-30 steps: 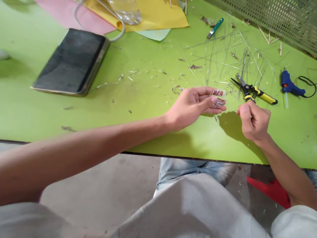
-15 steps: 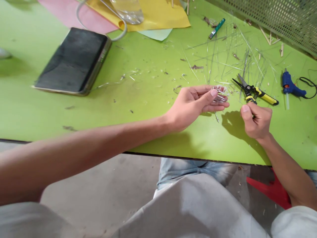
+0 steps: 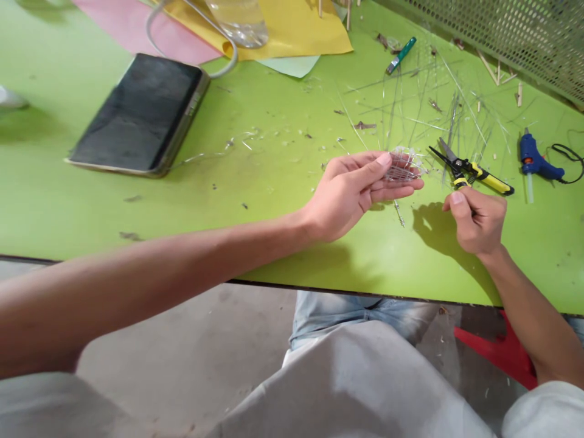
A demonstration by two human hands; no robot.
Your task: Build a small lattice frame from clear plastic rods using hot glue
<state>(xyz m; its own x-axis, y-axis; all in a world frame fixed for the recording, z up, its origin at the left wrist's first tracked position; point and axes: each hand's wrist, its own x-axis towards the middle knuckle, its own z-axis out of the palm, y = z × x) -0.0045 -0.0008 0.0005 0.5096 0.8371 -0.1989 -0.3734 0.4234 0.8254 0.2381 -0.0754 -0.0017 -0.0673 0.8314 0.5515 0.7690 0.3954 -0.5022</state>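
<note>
Since the left hand [image 3: 349, 193] grasps thin wires [image 3: 402, 171], a light pinch should avoid bending them; the right hand [image 3: 478, 220] is clenched beside cutters [image 3: 464, 166], any contents hidden.

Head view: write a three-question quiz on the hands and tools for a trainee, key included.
1. Multiple choice: what is the main colour of the glue gun?
A) red
B) blue
C) yellow
2. True or false: the cutters lie with their blades apart.
3. Short answer: which of the person's hands holds the wire piece?

Key:
1. B
2. True
3. The left hand
</note>
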